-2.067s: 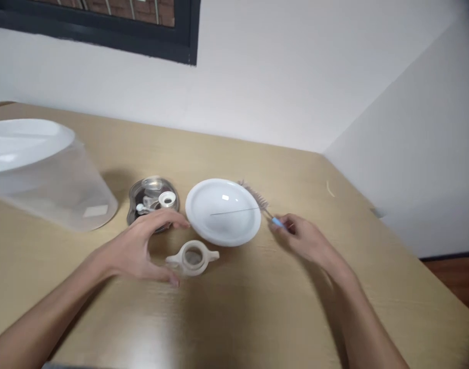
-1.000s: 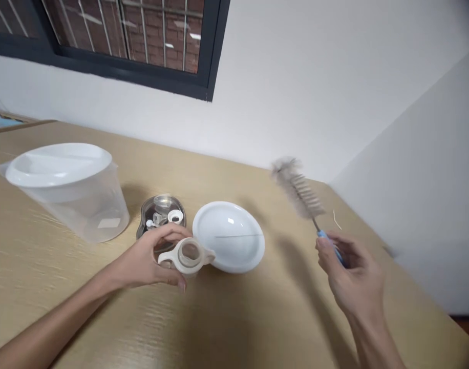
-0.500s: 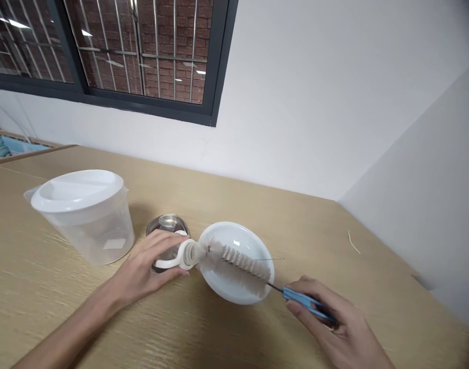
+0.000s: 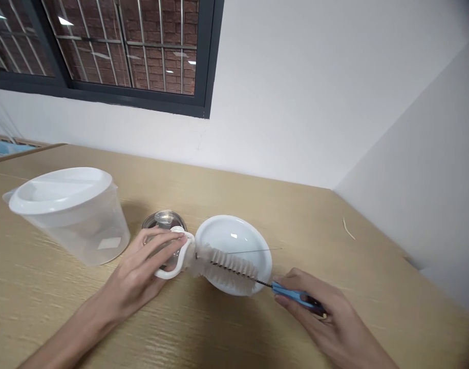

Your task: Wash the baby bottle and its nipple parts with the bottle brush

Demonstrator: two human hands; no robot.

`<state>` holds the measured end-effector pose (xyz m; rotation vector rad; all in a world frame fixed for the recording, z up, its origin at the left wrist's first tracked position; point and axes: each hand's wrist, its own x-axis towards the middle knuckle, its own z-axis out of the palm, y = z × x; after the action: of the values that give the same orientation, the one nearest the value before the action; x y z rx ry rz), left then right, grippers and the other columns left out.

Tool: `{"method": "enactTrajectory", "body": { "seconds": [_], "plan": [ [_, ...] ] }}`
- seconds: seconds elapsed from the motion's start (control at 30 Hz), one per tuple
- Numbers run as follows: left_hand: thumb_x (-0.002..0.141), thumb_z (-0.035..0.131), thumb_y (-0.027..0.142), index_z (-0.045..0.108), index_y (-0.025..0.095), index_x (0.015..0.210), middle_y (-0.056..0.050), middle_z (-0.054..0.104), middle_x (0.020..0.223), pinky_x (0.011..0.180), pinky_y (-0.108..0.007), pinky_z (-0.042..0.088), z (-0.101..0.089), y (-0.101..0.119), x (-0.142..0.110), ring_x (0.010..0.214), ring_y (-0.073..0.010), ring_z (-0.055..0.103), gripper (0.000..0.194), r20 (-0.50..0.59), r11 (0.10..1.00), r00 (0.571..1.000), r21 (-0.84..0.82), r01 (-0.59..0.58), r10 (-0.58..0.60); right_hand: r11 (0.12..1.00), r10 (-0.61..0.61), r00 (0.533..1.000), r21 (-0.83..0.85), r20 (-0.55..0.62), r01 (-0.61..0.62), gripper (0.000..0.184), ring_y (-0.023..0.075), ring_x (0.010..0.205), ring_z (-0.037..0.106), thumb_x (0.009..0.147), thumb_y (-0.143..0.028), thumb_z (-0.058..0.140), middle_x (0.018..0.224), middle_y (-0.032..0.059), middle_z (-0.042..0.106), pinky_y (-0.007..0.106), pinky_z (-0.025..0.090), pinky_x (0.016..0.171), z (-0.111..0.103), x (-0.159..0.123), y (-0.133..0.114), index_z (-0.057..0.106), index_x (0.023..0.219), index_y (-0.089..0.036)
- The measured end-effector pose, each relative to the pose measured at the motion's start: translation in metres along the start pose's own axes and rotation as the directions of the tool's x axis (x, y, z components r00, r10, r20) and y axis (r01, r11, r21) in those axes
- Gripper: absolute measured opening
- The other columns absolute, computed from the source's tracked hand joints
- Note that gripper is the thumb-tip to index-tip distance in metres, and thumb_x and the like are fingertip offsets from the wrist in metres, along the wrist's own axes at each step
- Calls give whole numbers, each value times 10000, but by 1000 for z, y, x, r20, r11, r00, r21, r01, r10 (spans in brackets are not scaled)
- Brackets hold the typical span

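My left hand is closed around a small clear bottle with a white loop handle. The bottle lies sideways with its mouth turned right; the fingers hide most of its body. In my right hand is a bottle brush, gripped by its blue handle. Its white bristles stretch left above a white bowl, and the brush tip meets the bottle's mouth. How far the tip reaches inside I cannot tell. A thin wire rests across the bowl and sticks out past its right rim.
A translucent pitcher with a white lid stands at the left. Behind my left hand sits a round metal dish with a clear plastic piece in it. A pale strip lies on the wooden table. Wall and barred window rise behind.
The bottle has turned in my left hand, so its handle now faces more toward me. The brush has shifted slightly left with my right hand. The whole view has moved a little.
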<state>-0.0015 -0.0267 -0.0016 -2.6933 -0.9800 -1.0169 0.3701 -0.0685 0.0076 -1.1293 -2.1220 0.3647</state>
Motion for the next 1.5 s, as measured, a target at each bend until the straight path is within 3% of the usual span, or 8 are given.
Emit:
{"method": "enactTrajectory", "body": {
  "seconds": [0.37,0.67,0.93,1.27,1.4,1.5],
  "plan": [
    [937,573,-19,422,120,1535,-161,543,1466,1123,-469,423,0,1,-6,1357,-297,441,632,-7,999,999,5,-52,52,998,60,998,-5,31,-59,70,82,569,594,959,-307,666,734,-34,681,146,467,510,-4,1,-5,701,941,-249],
    [925,537,-44,437,128,1515,-164,568,1447,1085,-471,473,1,2,-6,1338,-296,458,622,-17,999,998,3,-54,54,998,61,998,-18,14,-61,115,85,539,574,955,-325,672,699,-26,672,158,462,491,-3,2,-8,761,980,-257],
    [918,534,-31,404,184,1557,-150,580,1446,1093,-503,479,2,1,-8,1337,-307,475,686,-20,999,999,19,-47,48,988,152,988,-15,30,-152,159,96,531,549,941,-382,683,675,-19,653,177,439,466,-4,-5,-7,770,938,-249],
    [889,540,-69,350,183,1598,-153,562,1465,1110,-541,454,3,0,-10,1346,-325,459,777,-4,997,997,30,-73,73,957,287,947,3,144,-291,332,110,535,521,962,-486,616,631,-6,623,205,401,463,-6,-5,-12,746,816,-217],
    [893,546,-66,362,188,1594,-144,589,1440,1077,-504,483,2,2,-8,1327,-317,471,768,-20,997,997,31,-71,71,945,321,930,2,178,-326,393,118,560,495,989,-506,565,626,0,568,223,392,491,-7,-8,-9,723,802,-199],
    [899,532,-69,346,213,1607,-133,604,1431,1092,-512,473,3,4,-7,1325,-311,476,785,-16,997,997,36,-74,75,948,312,931,10,190,-319,465,101,547,424,1008,-501,525,587,-18,455,223,346,490,-6,-7,-8,607,675,-186]
  ]
}}
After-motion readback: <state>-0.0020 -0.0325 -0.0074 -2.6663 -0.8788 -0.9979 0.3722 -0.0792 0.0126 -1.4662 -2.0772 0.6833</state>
